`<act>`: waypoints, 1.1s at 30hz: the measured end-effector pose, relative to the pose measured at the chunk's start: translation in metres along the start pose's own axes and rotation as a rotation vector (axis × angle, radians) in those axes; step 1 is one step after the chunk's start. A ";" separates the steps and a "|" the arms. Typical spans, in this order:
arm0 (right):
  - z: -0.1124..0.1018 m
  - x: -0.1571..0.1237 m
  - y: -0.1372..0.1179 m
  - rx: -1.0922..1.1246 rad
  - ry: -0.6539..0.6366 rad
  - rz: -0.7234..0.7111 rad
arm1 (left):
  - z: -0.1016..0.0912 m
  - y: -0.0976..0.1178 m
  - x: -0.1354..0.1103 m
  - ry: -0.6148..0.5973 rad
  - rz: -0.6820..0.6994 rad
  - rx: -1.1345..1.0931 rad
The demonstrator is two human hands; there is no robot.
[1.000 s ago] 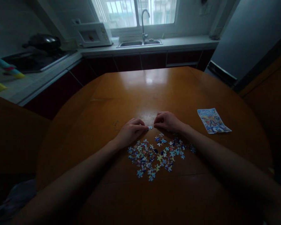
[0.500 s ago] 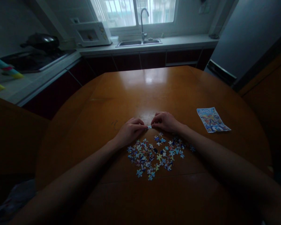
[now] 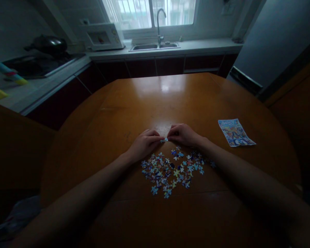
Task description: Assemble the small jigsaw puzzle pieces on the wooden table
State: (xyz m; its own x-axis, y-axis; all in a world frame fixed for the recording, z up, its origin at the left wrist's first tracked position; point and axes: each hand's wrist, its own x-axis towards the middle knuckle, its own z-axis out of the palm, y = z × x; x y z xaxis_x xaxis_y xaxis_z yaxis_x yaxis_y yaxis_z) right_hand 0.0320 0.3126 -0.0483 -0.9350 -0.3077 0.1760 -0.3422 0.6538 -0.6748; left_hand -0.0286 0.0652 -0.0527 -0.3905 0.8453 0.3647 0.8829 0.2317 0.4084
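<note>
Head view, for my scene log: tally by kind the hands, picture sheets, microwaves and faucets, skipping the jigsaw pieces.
Left hand and right hand: 2
Printed picture sheet: 1
Microwave: 1
Gooseneck faucet: 1
Total: 5, excluding the jigsaw pieces

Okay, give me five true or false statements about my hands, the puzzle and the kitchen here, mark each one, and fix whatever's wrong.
1. The left hand and the right hand are close together at a small bit of puzzle. True.
2. The loose pieces lie on the far side of both hands. False: they lie on the near side.
3. The printed sheet lies on the table, to the right of the right hand. True.
4. The microwave stands to the right of the sink. False: it stands to the left.
5. A dark pot sits on the cooktop. True.
</note>
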 end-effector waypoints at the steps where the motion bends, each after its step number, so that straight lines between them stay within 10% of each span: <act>1: 0.000 0.000 -0.001 0.003 0.002 -0.003 | -0.001 0.000 0.000 -0.005 0.001 0.004; 10: -0.010 0.005 -0.002 0.163 0.066 0.074 | -0.002 0.002 0.002 -0.018 -0.008 0.018; 16: -0.052 -0.014 -0.057 0.020 0.235 0.061 | 0.001 0.000 0.002 -0.019 -0.005 0.005; 25: -0.022 -0.118 -0.080 -0.116 -0.070 0.217 | 0.003 -0.002 0.002 -0.008 -0.008 -0.012; 33: -0.013 -0.129 -0.080 -0.156 -0.123 0.254 | 0.003 -0.001 0.003 -0.004 -0.007 -0.013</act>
State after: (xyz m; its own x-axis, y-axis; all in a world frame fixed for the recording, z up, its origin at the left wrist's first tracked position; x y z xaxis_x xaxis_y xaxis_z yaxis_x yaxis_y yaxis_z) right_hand 0.1785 0.3091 -0.0077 -0.9774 -0.1961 -0.0785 -0.1182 0.8158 -0.5661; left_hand -0.0300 0.0690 -0.0544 -0.3958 0.8456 0.3583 0.8766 0.2316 0.4218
